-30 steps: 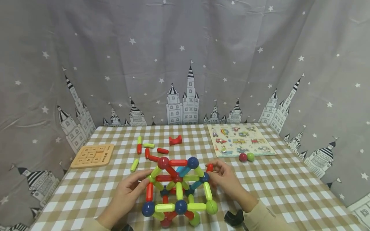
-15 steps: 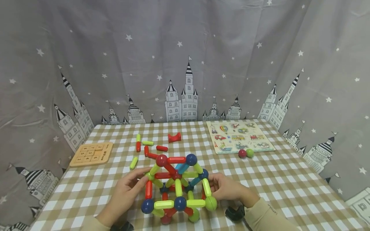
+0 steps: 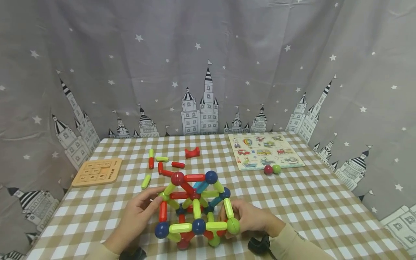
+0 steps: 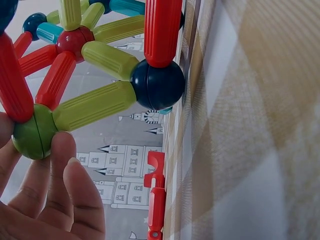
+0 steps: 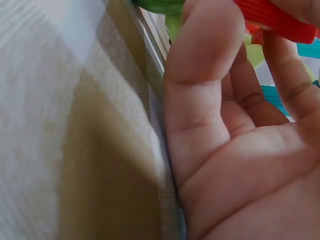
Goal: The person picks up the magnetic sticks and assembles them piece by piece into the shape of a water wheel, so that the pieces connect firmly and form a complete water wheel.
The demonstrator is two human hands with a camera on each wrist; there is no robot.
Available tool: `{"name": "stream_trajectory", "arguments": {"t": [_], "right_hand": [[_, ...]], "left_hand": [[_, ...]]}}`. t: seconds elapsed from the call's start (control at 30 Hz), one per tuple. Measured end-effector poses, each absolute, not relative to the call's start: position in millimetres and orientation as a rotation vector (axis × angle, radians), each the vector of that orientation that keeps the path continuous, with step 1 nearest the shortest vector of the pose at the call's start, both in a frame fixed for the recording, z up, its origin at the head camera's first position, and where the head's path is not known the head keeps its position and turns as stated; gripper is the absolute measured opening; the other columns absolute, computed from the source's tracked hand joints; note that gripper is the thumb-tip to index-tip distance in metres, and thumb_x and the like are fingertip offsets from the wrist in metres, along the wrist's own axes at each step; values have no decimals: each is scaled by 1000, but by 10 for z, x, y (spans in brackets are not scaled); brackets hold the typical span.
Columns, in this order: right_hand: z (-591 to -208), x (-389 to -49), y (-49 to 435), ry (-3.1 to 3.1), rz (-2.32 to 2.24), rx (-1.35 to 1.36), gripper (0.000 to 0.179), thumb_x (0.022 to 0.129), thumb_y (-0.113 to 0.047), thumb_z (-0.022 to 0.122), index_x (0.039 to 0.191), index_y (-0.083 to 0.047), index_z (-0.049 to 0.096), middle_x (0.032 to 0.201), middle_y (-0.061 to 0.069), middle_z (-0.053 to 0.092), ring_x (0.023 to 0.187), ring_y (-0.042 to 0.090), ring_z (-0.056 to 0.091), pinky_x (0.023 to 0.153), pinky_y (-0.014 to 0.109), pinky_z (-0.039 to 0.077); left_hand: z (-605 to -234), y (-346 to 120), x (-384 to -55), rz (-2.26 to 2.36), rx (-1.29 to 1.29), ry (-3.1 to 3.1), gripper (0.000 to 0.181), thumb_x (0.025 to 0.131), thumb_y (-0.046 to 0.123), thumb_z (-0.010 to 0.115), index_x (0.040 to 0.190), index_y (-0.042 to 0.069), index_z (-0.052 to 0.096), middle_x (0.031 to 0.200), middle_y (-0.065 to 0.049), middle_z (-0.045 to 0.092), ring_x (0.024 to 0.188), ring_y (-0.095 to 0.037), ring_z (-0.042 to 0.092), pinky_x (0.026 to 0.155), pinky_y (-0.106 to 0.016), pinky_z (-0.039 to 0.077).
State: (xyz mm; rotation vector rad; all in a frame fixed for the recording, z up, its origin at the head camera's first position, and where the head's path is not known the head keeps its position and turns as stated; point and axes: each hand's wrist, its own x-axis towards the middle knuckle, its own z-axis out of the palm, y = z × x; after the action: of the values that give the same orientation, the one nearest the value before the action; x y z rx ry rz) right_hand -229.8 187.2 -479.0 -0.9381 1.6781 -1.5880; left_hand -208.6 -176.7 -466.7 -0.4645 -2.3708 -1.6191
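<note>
A construction of magnetic rods and balls (image 3: 199,226) stands in front of me in the head view, in red, blue, green and turquoise. My left hand (image 3: 138,213) is at its left side, pinching a green ball (image 4: 35,132) at one corner between thumb and fingers. Low on the right side, my right hand (image 3: 251,217) reaches in behind the near green ball (image 3: 233,226). In the right wrist view a red magnetic rod (image 5: 280,20) is held between its thumb and fingers. The rod's far end is out of sight, so I cannot tell whether it touches a ball.
Behind the construction lie several loose rods, among them a green rod (image 3: 146,181) and a red rod (image 3: 178,164). A red curved piece (image 3: 192,152) is farther back. A wooden number puzzle (image 3: 97,171) sits left; a picture board (image 3: 266,151) and a dark red ball (image 3: 268,170) sit right.
My right hand has moved down and in toward the construction's lower right, carrying the red rod from the upper right. The left hand stays on the green ball.
</note>
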Motion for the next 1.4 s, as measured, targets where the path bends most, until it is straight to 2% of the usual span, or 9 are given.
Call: {"name": "stream_trajectory", "arguments": {"t": [0.23, 0.33, 0.6, 0.77, 0.9, 1.03, 1.1, 1.23, 1.4], "right_hand": [[-4774, -2312, 1845, 1619, -1529, -1031, 55, 84, -22, 88, 125, 3, 62, 119, 2, 69, 109, 12, 63, 106, 37, 49], [-4768, -2304, 1880, 1590, -1541, -1041, 60, 83, -28, 88, 125, 5, 62, 124, 3, 69, 114, 14, 63, 110, 41, 47], [-4773, -2291, 1937, 1571, -1571, -1016, 48, 85, -16, 86, 117, 12, 64, 126, 2, 69, 120, 17, 62, 111, 38, 46], [-4775, -2282, 1960, 1520, -1593, -981, 54, 87, -18, 82, 112, 24, 60, 128, 0, 67, 122, 16, 57, 111, 36, 44], [-4779, -2285, 1976, 1512, -1594, -989, 51, 88, -19, 82, 116, 19, 64, 130, 3, 68, 122, 16, 57, 112, 39, 43], [-4775, -2291, 1969, 1540, -1593, -992, 40, 86, -7, 79, 115, 18, 65, 128, 2, 69, 122, 15, 59, 112, 36, 44], [-4776, -2290, 1963, 1557, -1594, -988, 40, 85, -1, 78, 112, 23, 62, 127, 0, 70, 122, 15, 60, 111, 34, 45], [-4788, -2286, 1950, 1533, -1617, -984, 38, 85, 3, 77, 112, 25, 61, 127, 3, 70, 119, 15, 63, 108, 33, 47], [-4811, -2288, 1930, 1397, -1648, -970, 47, 87, -2, 80, 119, 24, 57, 121, 7, 73, 103, 16, 73, 99, 34, 55]], "left_hand": [[-4675, -1821, -2087, -1550, -428, -2414, 27, 103, 18, 65, 130, 15, 68, 117, 3, 71, 90, -7, 67, 71, -26, 58], [-4687, -1803, -2118, -1543, -444, -2424, 27, 103, 19, 64, 130, 15, 67, 116, 4, 71, 91, -8, 66, 70, -25, 57], [-4693, -1777, -2132, -1547, -437, -2433, 27, 104, 20, 63, 131, 16, 67, 114, 3, 71, 90, -9, 66, 69, -26, 56], [-4690, -1782, -2133, -1563, -435, -2434, 27, 104, 21, 63, 131, 16, 67, 116, 2, 71, 91, -9, 67, 70, -26, 58], [-4695, -1782, -2138, -1576, -426, -2445, 28, 104, 22, 63, 131, 17, 67, 116, 0, 70, 89, -10, 67, 70, -27, 58], [-4695, -1785, -2129, -1574, -417, -2448, 28, 104, 23, 63, 131, 17, 67, 112, 0, 70, 86, -11, 66, 67, -27, 57], [-4699, -1786, -2125, -1573, -423, -2442, 28, 104, 21, 64, 131, 16, 67, 109, -1, 70, 84, -11, 65, 66, -27, 56], [-4699, -1783, -2122, -1574, -431, -2436, 28, 103, 20, 64, 130, 16, 67, 108, 0, 70, 82, -11, 65, 65, -27, 55], [-4683, -1769, -2113, -1593, -448, -2419, 27, 103, 19, 64, 130, 16, 67, 118, -2, 71, 90, -9, 67, 69, -27, 58]]}}
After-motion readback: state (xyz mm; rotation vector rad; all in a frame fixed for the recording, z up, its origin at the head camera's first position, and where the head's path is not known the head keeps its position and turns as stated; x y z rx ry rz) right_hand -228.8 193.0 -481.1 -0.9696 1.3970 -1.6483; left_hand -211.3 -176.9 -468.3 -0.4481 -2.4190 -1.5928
